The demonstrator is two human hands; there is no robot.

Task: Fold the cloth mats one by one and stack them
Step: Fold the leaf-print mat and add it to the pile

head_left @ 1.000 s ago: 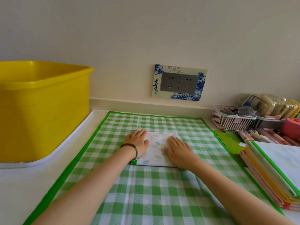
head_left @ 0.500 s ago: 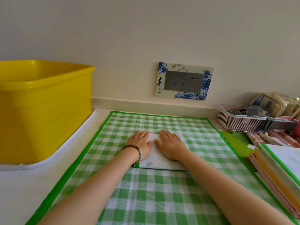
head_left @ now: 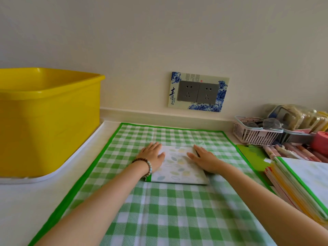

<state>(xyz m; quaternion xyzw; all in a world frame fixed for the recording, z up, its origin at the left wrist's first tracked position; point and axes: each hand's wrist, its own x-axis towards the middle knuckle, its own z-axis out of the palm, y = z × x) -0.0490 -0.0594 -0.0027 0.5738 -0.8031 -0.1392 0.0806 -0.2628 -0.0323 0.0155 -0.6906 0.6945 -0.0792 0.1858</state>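
A small folded cloth mat (head_left: pixel 178 166), white with a pale leaf print and a green edge, lies in the middle of a large green-and-white checked cloth (head_left: pixel 159 210) spread on the counter. My left hand (head_left: pixel 152 156), with a bead bracelet on the wrist, presses flat on the mat's left side. My right hand (head_left: pixel 204 159) presses flat on its right side. Both hands have straight fingers. A stack of flat mats (head_left: pixel 301 185) with coloured edges lies at the right.
A big yellow tub (head_left: pixel 48 121) on a white tray stands at the left. A white basket (head_left: pixel 255 132) with small items, packets and pens crowds the back right corner. A wall socket plate (head_left: pixel 197 92) is behind the checked cloth.
My hands were close together on the folded mat half a second ago; they have slid apart to its left and right sides, smoothing it.
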